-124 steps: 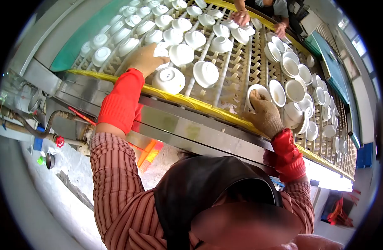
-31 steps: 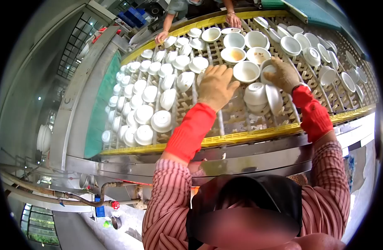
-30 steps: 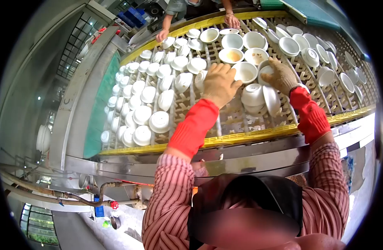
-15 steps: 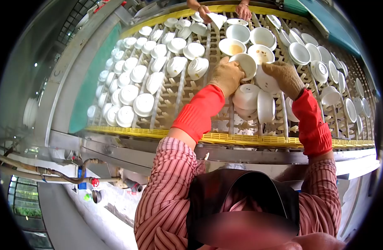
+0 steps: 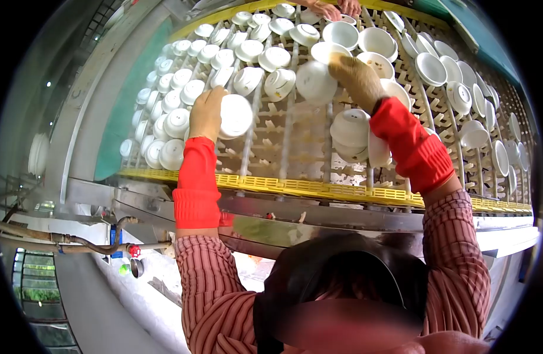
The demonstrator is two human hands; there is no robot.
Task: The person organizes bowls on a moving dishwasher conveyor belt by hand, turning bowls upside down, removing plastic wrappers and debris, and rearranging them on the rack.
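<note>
In the head view, two white bowls are in hand. The left bowl (image 5: 236,117) is smooth and foot up, with no mark that shows; the right bowl (image 5: 316,84) is blurred, its round underside toward the camera. Both are over the left half of the rack (image 5: 301,133), the left bowl nearer its left end, the right bowl farther from the near edge (image 5: 271,184).

The left hand (image 5: 206,113), in a tan glove with a red cuff, holds the left bowl by its side, fingers pressed close together; its thumb cannot be made out. The right hand (image 5: 359,79), gloved alike, has its fingers bent onto the right bowl's side, pinching it.

Around the right hand are five open bowls; one, the specked bowl (image 5: 376,65), has brown bits inside. Between the hands, one marked bowl (image 5: 278,84) lies foot up with yellow-brown stains. Toward the near edge, three more bowls (image 5: 350,128) lean together. Over thirty others fill the rack toward its left and right ends, too overlapped to count exactly. At the far edge (image 5: 224,13) are two hands (image 5: 336,8) of another person.
</note>
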